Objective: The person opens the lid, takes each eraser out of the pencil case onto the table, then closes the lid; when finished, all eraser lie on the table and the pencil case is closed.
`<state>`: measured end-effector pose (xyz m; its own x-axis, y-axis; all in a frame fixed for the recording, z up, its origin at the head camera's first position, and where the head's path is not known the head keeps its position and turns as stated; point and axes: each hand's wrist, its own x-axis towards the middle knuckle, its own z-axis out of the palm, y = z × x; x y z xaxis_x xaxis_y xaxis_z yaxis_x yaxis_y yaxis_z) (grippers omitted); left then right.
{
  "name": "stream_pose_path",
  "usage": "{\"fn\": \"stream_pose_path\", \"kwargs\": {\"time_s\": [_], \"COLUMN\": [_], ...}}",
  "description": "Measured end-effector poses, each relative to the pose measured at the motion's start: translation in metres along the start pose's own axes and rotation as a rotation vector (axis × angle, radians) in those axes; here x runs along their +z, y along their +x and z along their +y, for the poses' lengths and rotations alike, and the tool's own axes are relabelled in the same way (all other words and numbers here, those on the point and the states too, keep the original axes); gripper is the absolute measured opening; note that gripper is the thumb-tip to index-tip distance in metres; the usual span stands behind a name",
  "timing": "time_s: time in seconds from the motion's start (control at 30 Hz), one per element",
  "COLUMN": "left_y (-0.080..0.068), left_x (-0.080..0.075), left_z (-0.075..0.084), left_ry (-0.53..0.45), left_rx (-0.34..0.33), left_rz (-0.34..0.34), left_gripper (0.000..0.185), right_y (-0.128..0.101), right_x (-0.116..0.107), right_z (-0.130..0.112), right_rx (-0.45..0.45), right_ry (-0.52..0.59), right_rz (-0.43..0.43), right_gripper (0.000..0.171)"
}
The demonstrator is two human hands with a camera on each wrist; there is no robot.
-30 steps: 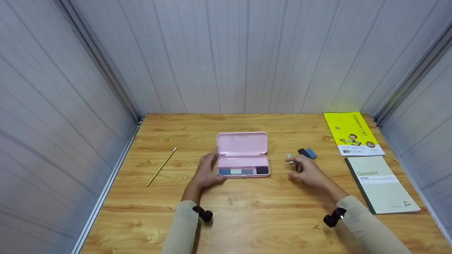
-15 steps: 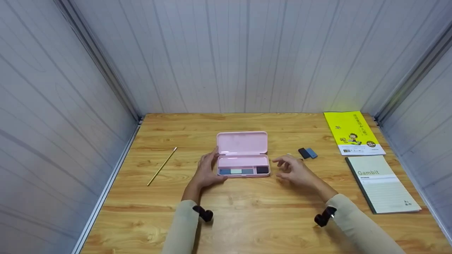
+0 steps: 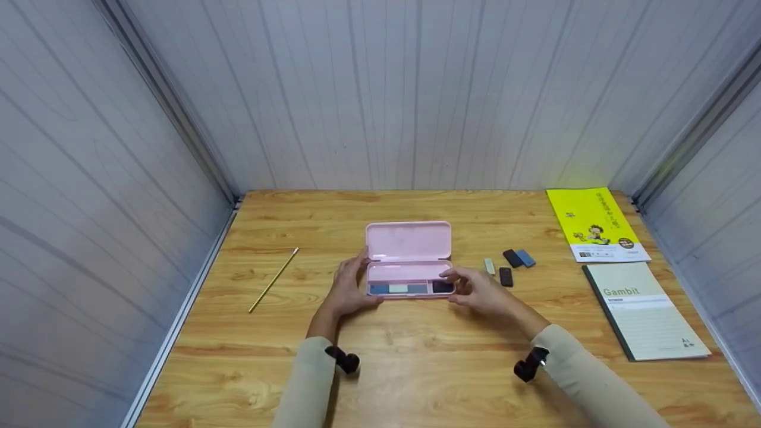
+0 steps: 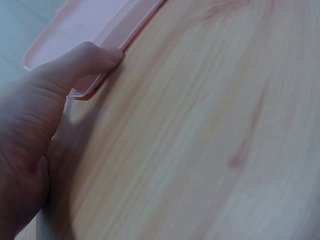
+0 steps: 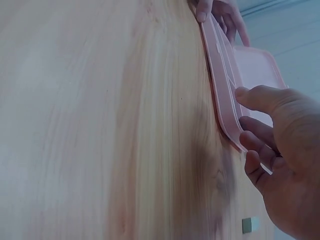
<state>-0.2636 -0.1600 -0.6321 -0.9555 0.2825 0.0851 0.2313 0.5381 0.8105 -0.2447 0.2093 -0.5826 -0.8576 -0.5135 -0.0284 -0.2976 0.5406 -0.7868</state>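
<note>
An opened pink pencil case lies mid-table, its lid tilted back. Its narrow front compartment holds blue and pale erasers, with a black eraser in the right-hand one. My left hand grips the case's left end, thumb at the front edge, as the left wrist view shows too. At the right end is my right hand, fingers half bent over the rim and thumb apart from them. No object shows between them; the right wrist view shows the thumb near the rim.
Right of the case lie a pale green eraser, a small black eraser, another black eraser and a blue eraser. A gold pencil lies left. A yellow booklet and a Gambit notebook occupy the right side.
My right hand has moved left from the loose erasers to the case's right end, uncovering the pale green and small black erasers. My left hand has stayed on the case.
</note>
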Motion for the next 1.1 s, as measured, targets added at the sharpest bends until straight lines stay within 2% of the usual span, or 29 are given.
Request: {"fn": "stream_pose_path", "kwargs": {"time_s": [0.2, 0.47, 0.73, 1.1], "left_y": [0.0001, 0.0001, -0.0003, -0.0011], "left_x": [-0.0014, -0.0011, 0.0010, 0.0016], "left_z": [0.0006, 0.0007, 0.0042, 0.0060], "left_ry": [-0.005, 0.003, -0.007, -0.005], "left_rx": [-0.037, -0.023, -0.073, -0.072], "left_rz": [-0.009, 0.005, 0.004, 0.010], "left_gripper": [0.132, 0.132, 0.131, 0.130], "right_y": [0.0035, 0.0068, 0.0055, 0.0036], "right_x": [0.0040, 0.0059, 0.0042, 0.0031], "right_z": [-0.0009, -0.0011, -0.0012, 0.0026], "right_rx": [-0.009, -0.045, -0.013, 0.005], "right_ry": [0.028, 0.023, 0.015, 0.025], "right_rz": [0.004, 0.007, -0.003, -0.006], "right_gripper": [0.046, 0.045, 0.042, 0.043]}}
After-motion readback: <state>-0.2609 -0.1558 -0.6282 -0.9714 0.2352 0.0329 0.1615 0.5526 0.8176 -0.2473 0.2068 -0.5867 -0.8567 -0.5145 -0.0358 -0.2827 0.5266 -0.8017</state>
